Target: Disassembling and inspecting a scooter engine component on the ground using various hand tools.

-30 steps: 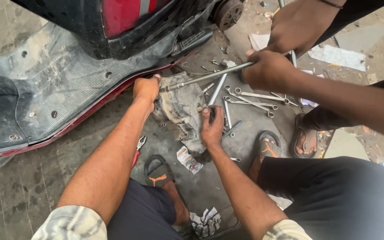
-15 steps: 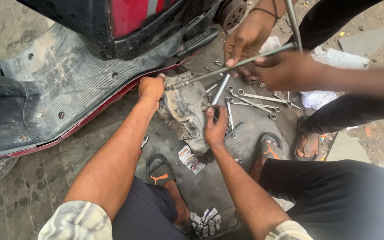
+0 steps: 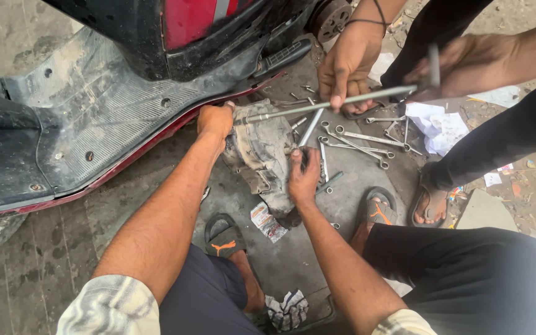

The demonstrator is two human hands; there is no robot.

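In the head view, a dirty grey engine casing [image 3: 262,155] is seen lying on the ground [image 3: 63,248], just beside the red lower edge of a tilted scooter [image 3: 94,124]. The left hand [image 3: 215,121] is closed over the casing's upper left corner, hard against the scooter's edge. The right hand [image 3: 303,177] is pressed on the casing's right side, with the fingers curled around its rim; whether anything smaller is pinched in them cannot be told.

A long metal rod [image 3: 336,102] is held across the top of the casing, its left end reaching the spot beside the left hand. The rod is gripped by another person's two hands: one hand [image 3: 345,65] with a black cord at the wrist is laid over its middle, and the other hand [image 3: 466,65] is closed on its far right end.

Several spanners [image 3: 358,139] are spread on the ground to the right of the casing, near crumpled white paper [image 3: 438,127]. A small printed packet [image 3: 267,222] lies just below the casing. Sandalled feet [image 3: 376,211] are seen on the ground near the lower right, and a rag [image 3: 286,310] lies at the bottom edge.
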